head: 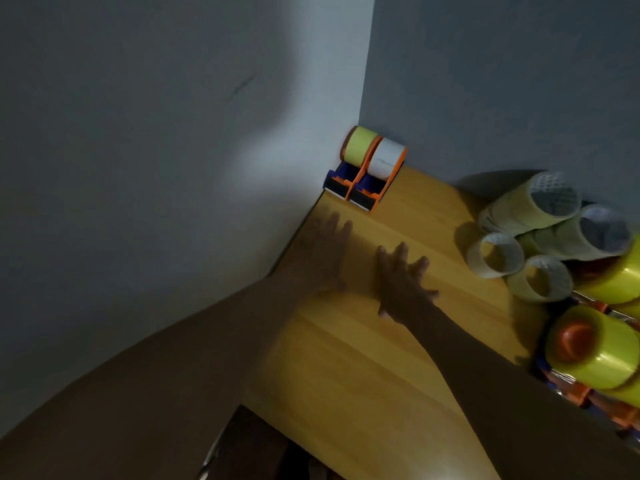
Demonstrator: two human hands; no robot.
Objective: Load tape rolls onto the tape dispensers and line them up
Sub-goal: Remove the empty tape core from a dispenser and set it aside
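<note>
Bare forearms come in from the bottom corners, nearest the lens, both reaching over the yellow wood-grain desk (346, 358) toward the wall corner. Left hand (325, 251) is blurred, fingers straight and flat above or on the desk surface, grip released, holding nothing. Right hand (403, 282) has fingers spread, grip also released, nothing in it; cannot tell if it touches the desk. Two orange-and-blue plastic tape dispensers sit side by side, touching, pushed into the corner where the grey walls meet: the left dispenser (341, 180) carries a pale yellow-green tape roll (361, 144), the right dispenser (369, 192) carries a white tape roll (385, 161). Both rolls stand upright on their hubs, blade ends face the camera, fronts roughly level. Both hands lie just short of the dispensers, apart from them. At the right edge is a pile of loose tape rolls: pale translucent beige rolls (533, 209) with white cores lying on their sides, stacked, and brighter yellow clear rolls (609, 282) below them. One glossy yellow roll (592, 348) sits on an orange hub of another dispenser at the lower right, partly cut off by the frame.
</note>
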